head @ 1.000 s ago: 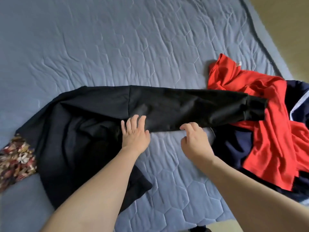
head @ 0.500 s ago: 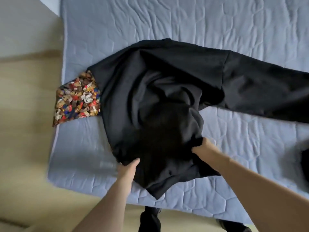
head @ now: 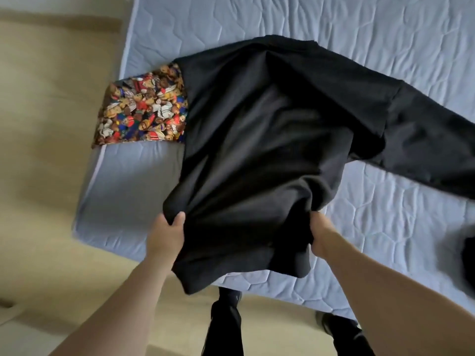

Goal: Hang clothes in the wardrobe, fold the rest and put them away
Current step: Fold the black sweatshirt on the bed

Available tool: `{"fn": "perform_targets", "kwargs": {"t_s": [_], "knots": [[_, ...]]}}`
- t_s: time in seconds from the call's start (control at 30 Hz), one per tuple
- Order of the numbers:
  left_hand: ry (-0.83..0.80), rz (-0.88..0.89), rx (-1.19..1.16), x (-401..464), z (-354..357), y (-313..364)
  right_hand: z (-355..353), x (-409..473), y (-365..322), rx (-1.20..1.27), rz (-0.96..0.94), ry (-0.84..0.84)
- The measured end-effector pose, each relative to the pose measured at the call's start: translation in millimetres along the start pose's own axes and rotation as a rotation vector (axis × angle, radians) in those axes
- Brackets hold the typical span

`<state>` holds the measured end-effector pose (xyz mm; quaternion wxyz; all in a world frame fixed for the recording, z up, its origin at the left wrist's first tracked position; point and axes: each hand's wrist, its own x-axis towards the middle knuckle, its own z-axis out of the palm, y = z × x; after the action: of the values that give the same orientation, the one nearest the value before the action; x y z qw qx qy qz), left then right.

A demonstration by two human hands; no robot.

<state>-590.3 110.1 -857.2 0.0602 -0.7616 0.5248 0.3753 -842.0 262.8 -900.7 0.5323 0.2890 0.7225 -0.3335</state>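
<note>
Gripping the black top's (head: 270, 150) hem, left hand (head: 168, 233) at 7 o'clock, right hand (head: 320, 235) at 5; risking bunching the sleeve (head: 431, 147) if tugged unevenly.

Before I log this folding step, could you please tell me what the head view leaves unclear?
- Black sweatshirt: its long sleeve is cut off by the right edge.
- Right hand: fingers tucked into the hem.
- Patterned sleeve: cuff end hangs off the blue quilted mattress.
- Dark item: cropped, unidentifiable.
</note>
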Motion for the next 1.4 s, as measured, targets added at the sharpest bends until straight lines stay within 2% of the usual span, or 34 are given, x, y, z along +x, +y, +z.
{"fn": "perform_targets", "kwargs": {"t_s": [0.07, 0.13, 0.2, 0.27, 0.33, 0.37, 0.4, 0.47, 0.6, 0.67, 0.73, 0.8, 0.9, 0.97, 1.03, 1.13, 1.2, 1.27, 1.33, 1.4], "knots": [[0.122, -0.051, 0.293, 7.5, -20.9, -18.7, 12.2, 8.5, 16.4, -0.048, -0.029, 0.029], [0.179, -0.045, 0.456, 9.2, -24.7, -26.8, 19.2, 14.9, 28.3, -0.184, -0.07, 0.116], [0.207, 0.171, 0.586, 6.5, -7.9, -34.3, 19.8, 23.8, 40.2, -0.455, -0.11, 0.165], [0.178, 0.519, 0.673, -3.0, 20.4, -39.8, 15.8, 29.4, 47.0, -0.597, -0.167, 0.073], [0.03, 0.762, 0.746, -19.2, 46.8, -38.6, 7.1, 25.0, 47.9, -0.548, -0.187, -0.104], [-0.093, 0.819, 0.799, -28.7, 60.7, -38.3, -0.7, 16.7, 48.1, -0.522, -0.182, -0.178], [-0.185, 0.866, 0.885, -37.0, 74.1, -39.0, -10.0, 10.2, 50.6, -0.514, -0.168, -0.214], [-0.335, 0.853, 1.053, -56.5, 99.0, -40.0, -42.5, -5.9, 58.4, -0.465, -0.126, -0.227], [-0.308, 0.904, 1.204, -96.3, 130.1, -23.4, -109.0, -45.4, 64.9, -0.37, 0.004, -0.294], [-0.257, 0.924, 1.191, -117.0, 140.3, -17.2, -133.9, -68.0, 56.0, -0.341, 0.017, -0.276], [-0.193, 0.827, 1.11, -137.8, 148.8, -13.7, -156.1, -81.0, 47.2, -0.245, 0.012, -0.264], [-0.159, 0.568, 0.938, -148.0, 149.9, -10.6, -171.1, -83.8, 40.5, -0.055, 0.01, -0.233], [-0.111, 0.197, 0.58, -139.5, 140.6, -5.3, -186.5, -74.1, 35.8, 0.42, -0.028, -0.105], [-0.058, 0.022, 0.38, -120.7, 127.7, -4.7, -184.1, -64.0, 40.8, 0.642, -0.006, -0.1], [0.027, -0.156, 0.235, -94.6, 112.4, -9.0, -162.9, -59.2, 54.2, 0.55, 0.007, -0.13], [0.062, -0.409, 0.129, -45.2, 93.4, -29.2, -120.9, -48.2, 83.9, 0.166, -0.03, -0.117], [-0.061, -0.433, 0.028, -25.9, 85.4, -38.9, -96.9, -39.4, 98.9, -0.073, -0.101, -0.048], [-0.157, -0.268, 0.019, -20.1, 78.9, -33.7, -83.9, -35.0, 97.9, -0.167, -0.117, 0.039], [-0.215, -0.195, -0.072, -20.1, 72.9, -15.7, -73.4, -34.0, 80.5, -0.031, -0.058, 0.14], [-0.259, -0.317, -0.345, -16.9, 60.7, 5.4, -65.6, -36.2, 54.0, 0.259, 0.005, 0.229]]}}
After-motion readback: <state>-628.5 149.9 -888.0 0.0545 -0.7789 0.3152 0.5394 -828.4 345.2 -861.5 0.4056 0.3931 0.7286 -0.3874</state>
